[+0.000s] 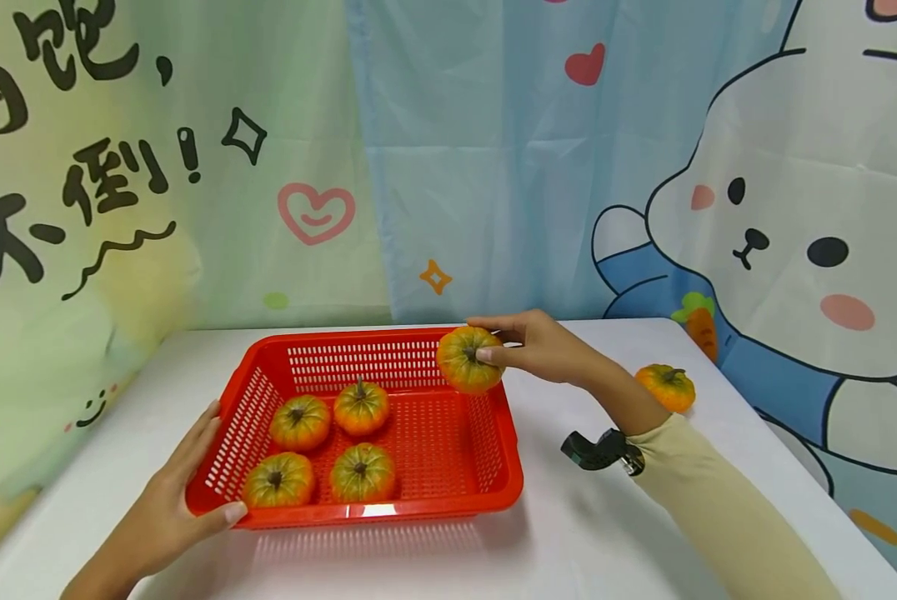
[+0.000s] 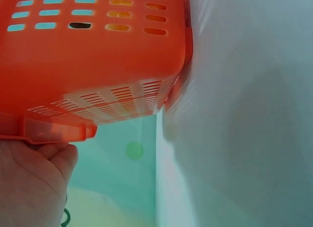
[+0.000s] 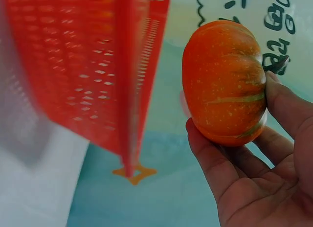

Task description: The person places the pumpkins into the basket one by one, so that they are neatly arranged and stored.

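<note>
A small orange and green pumpkin (image 1: 465, 367) is pinched between the thumb and fingers of my right hand (image 1: 549, 348), over the right back corner of a red plastic basket (image 1: 501, 500). In the right wrist view the held pumpkin (image 3: 222, 85) shows its orange side, with the basket wall (image 3: 63, 56) beside it. My left hand (image 1: 159, 508) holds the basket's front left corner, thumb on the front rim and fingers along the left side. Several similar pumpkins, one of them the back one (image 1: 362, 408), lie in the left and middle part of the basket.
Another small pumpkin (image 1: 666, 387) lies on the white table (image 1: 568, 533), right of the basket and partly behind the right forearm. A printed curtain (image 1: 486, 192) hangs along the table's back edge. A black wrist device (image 1: 598, 450) sticks out from the right sleeve.
</note>
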`<state>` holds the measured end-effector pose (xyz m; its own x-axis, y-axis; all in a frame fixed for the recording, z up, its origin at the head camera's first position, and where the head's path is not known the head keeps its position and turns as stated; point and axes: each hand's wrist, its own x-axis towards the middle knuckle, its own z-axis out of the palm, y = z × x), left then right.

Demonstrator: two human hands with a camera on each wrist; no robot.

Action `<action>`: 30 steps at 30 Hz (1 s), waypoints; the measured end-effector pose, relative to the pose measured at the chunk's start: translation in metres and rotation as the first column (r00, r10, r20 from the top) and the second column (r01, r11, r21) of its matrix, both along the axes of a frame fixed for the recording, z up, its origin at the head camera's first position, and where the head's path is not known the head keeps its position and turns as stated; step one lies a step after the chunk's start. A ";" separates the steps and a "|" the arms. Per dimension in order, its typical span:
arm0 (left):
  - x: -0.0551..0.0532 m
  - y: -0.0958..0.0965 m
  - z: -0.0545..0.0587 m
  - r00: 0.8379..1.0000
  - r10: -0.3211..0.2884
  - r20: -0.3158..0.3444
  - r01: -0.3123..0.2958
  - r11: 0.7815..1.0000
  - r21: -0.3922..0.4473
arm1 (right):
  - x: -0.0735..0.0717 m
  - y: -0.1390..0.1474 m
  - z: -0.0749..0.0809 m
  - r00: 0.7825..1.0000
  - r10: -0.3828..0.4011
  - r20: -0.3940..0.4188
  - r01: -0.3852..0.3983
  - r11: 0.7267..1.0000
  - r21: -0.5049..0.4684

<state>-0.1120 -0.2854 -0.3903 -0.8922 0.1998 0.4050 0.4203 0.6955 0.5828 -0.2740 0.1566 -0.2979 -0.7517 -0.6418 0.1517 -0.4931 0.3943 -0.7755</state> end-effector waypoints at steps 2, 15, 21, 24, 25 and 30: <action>0.000 -0.001 0.000 1.000 -0.005 -0.005 0.005 1.000 0.004 | 0.000 -0.005 0.004 1.000 -0.001 0.007 0.002 1.000 -0.006; 0.001 -0.002 -0.002 0.999 -0.022 -0.024 0.023 1.000 0.014 | -0.011 -0.048 0.015 0.999 0.032 0.037 -0.031 0.999 -0.026; 0.002 -0.001 -0.002 1.000 -0.019 -0.011 0.020 1.000 0.016 | -0.015 -0.065 0.013 0.994 0.099 0.047 -0.097 0.994 -0.041; 0.003 0.000 -0.001 1.000 -0.019 -0.015 0.020 1.000 0.015 | -0.016 -0.071 0.011 0.991 0.124 0.047 -0.123 0.992 -0.033; 0.003 0.000 -0.001 1.000 -0.020 -0.017 0.020 1.000 0.015 | -0.016 -0.073 0.011 0.990 0.132 0.048 -0.130 0.991 -0.028; 0.002 0.001 0.000 0.999 -0.024 -0.024 0.025 1.000 0.017 | -0.021 -0.081 0.004 0.986 0.154 0.057 -0.154 0.988 0.001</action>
<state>-0.1099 -0.2848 -0.3902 -0.8774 0.2144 0.4292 0.4507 0.6750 0.5842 -0.2951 0.0753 -0.2936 -0.6509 -0.7514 0.1080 -0.5036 0.3209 -0.8021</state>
